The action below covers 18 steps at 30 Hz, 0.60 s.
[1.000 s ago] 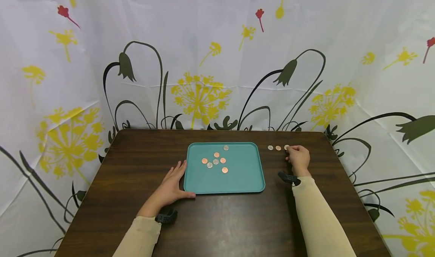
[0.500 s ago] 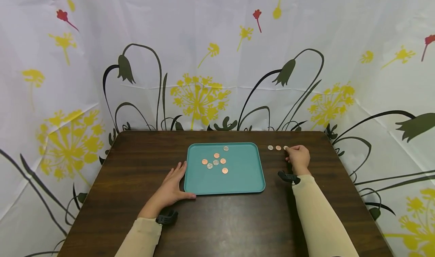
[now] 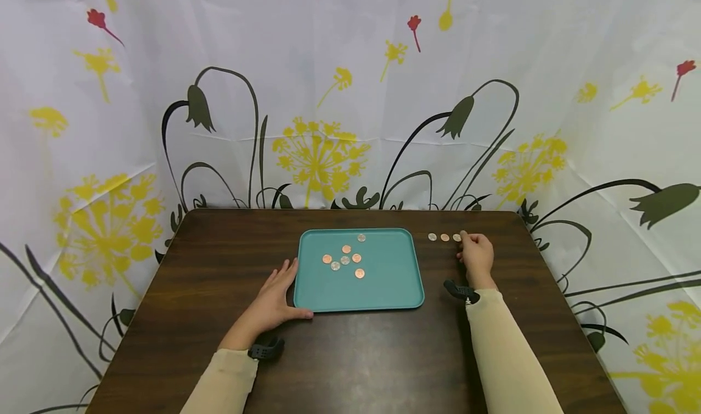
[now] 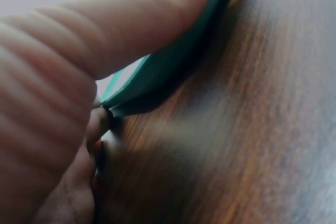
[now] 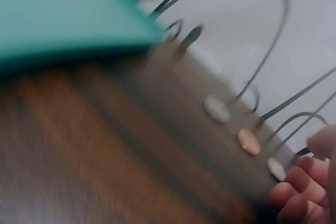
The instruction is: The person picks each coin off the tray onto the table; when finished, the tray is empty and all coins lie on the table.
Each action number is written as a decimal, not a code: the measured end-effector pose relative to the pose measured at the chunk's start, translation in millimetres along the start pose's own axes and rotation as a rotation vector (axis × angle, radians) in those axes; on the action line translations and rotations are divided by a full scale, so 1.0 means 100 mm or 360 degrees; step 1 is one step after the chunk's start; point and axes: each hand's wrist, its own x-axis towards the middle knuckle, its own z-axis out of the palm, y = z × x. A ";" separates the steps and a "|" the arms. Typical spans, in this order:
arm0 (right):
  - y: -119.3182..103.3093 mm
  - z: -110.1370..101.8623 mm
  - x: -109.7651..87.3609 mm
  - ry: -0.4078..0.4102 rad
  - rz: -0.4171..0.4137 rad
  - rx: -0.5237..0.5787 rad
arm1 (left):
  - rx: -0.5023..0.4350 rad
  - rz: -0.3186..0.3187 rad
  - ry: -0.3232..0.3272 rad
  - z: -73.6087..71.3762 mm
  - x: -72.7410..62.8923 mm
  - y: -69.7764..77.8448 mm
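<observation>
My left hand spreads at the near left corner of a teal tray, fingers along its left side and thumb along the front edge. The left wrist view shows the thumb lying across the tray's rim. Several copper and silver coins lie in the tray, among them a copper one. Right of the tray a silver coin, a copper coin and another silver coin form a row. My right hand is just beside the last coin; its thumb and curled fingers stand apart, holding nothing.
The dark wooden table ends at the back against a white curtain printed with flowers. Black straps with a small device sit on both wrists, the right one beside the tray's right side.
The rightmost silver coin has slid slightly left toward the row, and the right fingertips have come off it. The left hand stays at the tray; the head view has shifted a little.
</observation>
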 end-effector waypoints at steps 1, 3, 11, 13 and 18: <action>0.00 0.00 -0.02 -0.0027 0.0002 0.0035 | -0.0001 0.0000 0.0002 -0.01 0.00 0.00; 0.00 0.01 -0.07 -0.0088 0.0024 0.0117 | 0.0000 -0.0001 0.0002 -0.01 0.00 0.01; -0.16 0.40 -0.64 -0.0297 -0.0205 0.0019 | 0.0006 -0.0027 0.0006 0.03 -0.04 -0.03; -0.21 0.58 -0.82 -0.0428 -0.0334 -0.0101 | 0.0009 -0.0020 0.0006 0.02 -0.04 -0.03; -0.27 1.03 -1.18 -0.0950 -0.0456 -0.0344 | 0.0023 -0.0010 -0.0004 0.00 -0.01 -0.01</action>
